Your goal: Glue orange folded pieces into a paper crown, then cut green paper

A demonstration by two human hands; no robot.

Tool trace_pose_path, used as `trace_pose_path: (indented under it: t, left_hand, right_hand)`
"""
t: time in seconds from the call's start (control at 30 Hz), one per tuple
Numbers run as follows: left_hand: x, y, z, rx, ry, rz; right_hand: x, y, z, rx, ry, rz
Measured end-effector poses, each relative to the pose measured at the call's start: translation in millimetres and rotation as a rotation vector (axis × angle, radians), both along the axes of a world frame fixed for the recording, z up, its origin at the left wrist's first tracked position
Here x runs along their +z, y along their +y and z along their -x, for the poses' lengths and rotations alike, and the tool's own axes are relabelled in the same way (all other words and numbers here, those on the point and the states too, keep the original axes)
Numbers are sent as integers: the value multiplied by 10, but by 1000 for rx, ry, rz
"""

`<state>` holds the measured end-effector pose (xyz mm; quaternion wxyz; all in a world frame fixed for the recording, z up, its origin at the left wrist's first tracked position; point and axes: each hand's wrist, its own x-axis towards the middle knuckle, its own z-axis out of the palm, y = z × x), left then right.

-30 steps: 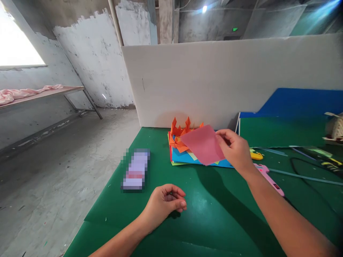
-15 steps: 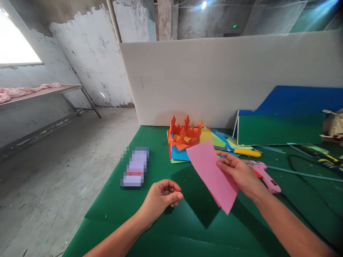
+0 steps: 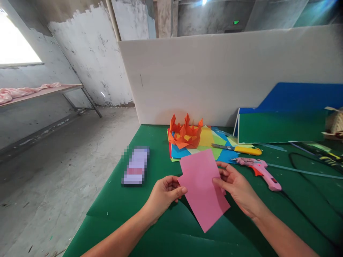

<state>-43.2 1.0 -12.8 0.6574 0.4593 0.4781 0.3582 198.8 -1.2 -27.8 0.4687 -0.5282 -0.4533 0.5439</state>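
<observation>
Pink paper [image 3: 205, 192], with a second pink piece showing behind its edges, is held up over the green table between both hands. My left hand [image 3: 167, 192] pinches the left edge between thumb and fingers. On the right edge, my right hand [image 3: 232, 185] grips with its thumb in front and its fingers behind. Just beyond the paper stands a folded orange paper crown [image 3: 184, 135] on a stack of coloured paper sheets [image 3: 207, 137]. To the right of my right hand lies a pink hot glue gun [image 3: 258, 169], its nozzle pointing left.
A yellow-handled utility knife [image 3: 248, 150] lies across the coloured sheets. A phone with a blurred screen [image 3: 136, 166] rests at the left. Blue and green boards [image 3: 280, 126] lean at the back right before a white panel [image 3: 214, 78]. A black cable [image 3: 302, 214] trails right.
The pink paper has come left and lower, turning to face me. My left hand has closed on its left edge; my right hand has shifted slightly left, and the glue gun is now uncovered.
</observation>
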Motion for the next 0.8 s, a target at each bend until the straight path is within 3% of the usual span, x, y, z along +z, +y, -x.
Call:
trace_pose_path:
  t: [0.47,0.57,0.73,0.8]
  left_hand:
    - [-114,124,111,66,242,-112]
    - [-117,139,143,69,264,-183]
    - [-136,162,193,23,405,-324]
    - [-146,168,200,-17,486,-381]
  right_hand:
    - [62,0,-47,-58,-26,14]
    - [33,42,-138,30,-84,20]
    - [-56,69,-250,300,-273,88]
    - [-72,79,-261,331,-402,52]
